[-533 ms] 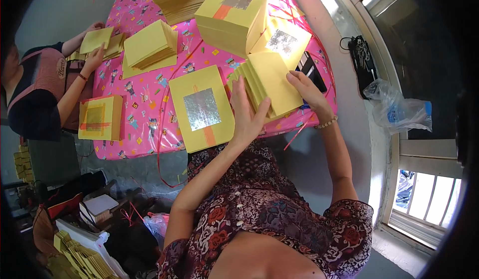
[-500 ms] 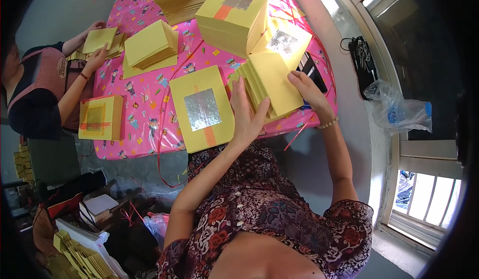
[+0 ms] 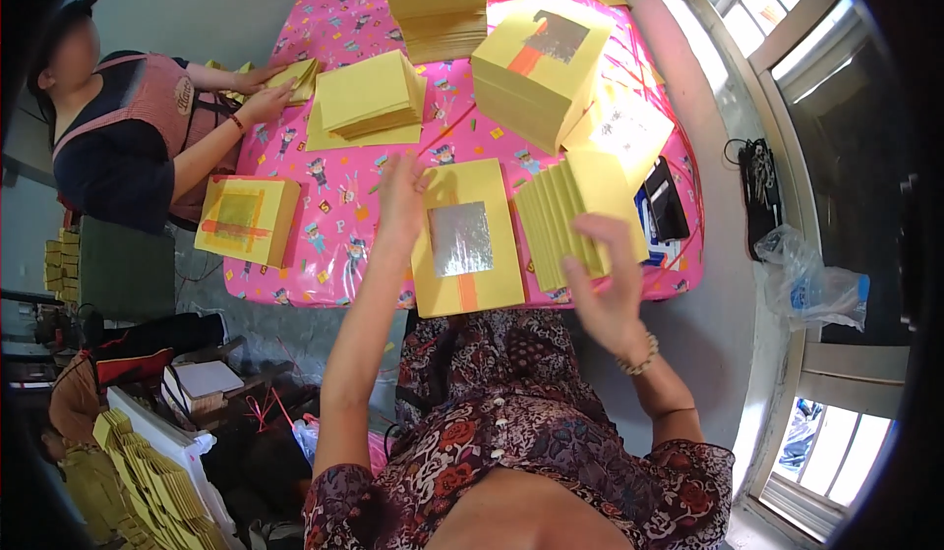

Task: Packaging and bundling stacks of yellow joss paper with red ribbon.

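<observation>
A yellow paper sheet (image 3: 501, 218) with a silver foil square and an orange stripe lies at the table's near edge, seemingly atop others. My left hand (image 3: 401, 201) is closed at its upper left corner, fingers pinched along the edge, though the grip is partly hidden. Just right of that sheet stands a bundle of folded yellow papers (image 3: 559, 218), its folds fanned side by side. Over the bundle's right part hovers my right hand (image 3: 612, 289), thumb and fingers apart, blurred a little by motion; it holds nothing that I can see.
Yellow paper stacks stand behind: a tall one (image 3: 438, 9), a foil-topped block (image 3: 531, 68) and a folded pile (image 3: 366, 98). Another foil-marked block (image 3: 248, 221) sits left. A co-worker (image 3: 128, 137) handles yellow paper there. A phone (image 3: 667, 201) lies by the right edge.
My left hand has left the folded bundle and moved to the foil sheet's left edge. My right hand has come off the bundle's far right side and nearer me. The view has shifted.
</observation>
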A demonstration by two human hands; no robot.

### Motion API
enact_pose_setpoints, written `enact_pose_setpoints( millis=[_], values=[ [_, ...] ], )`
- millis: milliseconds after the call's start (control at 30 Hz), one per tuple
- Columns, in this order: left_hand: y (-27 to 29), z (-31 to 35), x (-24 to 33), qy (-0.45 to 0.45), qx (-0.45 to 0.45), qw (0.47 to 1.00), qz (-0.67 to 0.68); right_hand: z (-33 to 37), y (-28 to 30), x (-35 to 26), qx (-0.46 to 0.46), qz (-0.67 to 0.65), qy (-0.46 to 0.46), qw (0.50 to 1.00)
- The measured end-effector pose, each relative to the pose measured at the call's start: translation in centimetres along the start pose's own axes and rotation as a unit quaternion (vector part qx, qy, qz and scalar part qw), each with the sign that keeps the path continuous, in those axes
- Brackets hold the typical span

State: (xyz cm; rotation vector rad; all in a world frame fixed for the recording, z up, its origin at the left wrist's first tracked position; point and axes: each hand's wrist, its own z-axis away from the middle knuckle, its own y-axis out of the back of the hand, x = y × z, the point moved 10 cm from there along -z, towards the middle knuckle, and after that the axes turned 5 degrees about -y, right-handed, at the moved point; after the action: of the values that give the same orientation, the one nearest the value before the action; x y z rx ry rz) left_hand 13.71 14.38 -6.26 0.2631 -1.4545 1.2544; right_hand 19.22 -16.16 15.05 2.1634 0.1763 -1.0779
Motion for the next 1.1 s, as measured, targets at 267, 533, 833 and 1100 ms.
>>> enact_pose_setpoints(
  millis=[267, 533, 833, 1100],
  values=[
    [3.6, -8.6, -0.1, 0.148, 0.112, 0.954, 0.235, 2.3, -9.3, 0.1, -0.113, -0.102, -0.046, 0.987],
    [3.8, -11.3, -1.0, 0.173, 0.134, 0.955, 0.202, 2.8, -10.3, 1.2, -0.142, -0.08, -0.072, 0.984],
    [2.8, -12.5, 0.3, 0.16, 0.159, 0.955, 0.191, 3.0, -10.4, 2.0, -0.142, -0.088, -0.092, 0.982],
    [4.3, -14.0, -0.5, 0.18, 0.191, 0.952, 0.158, 3.5, -11.1, 2.5, -0.158, -0.082, -0.097, 0.979]
  ],
)
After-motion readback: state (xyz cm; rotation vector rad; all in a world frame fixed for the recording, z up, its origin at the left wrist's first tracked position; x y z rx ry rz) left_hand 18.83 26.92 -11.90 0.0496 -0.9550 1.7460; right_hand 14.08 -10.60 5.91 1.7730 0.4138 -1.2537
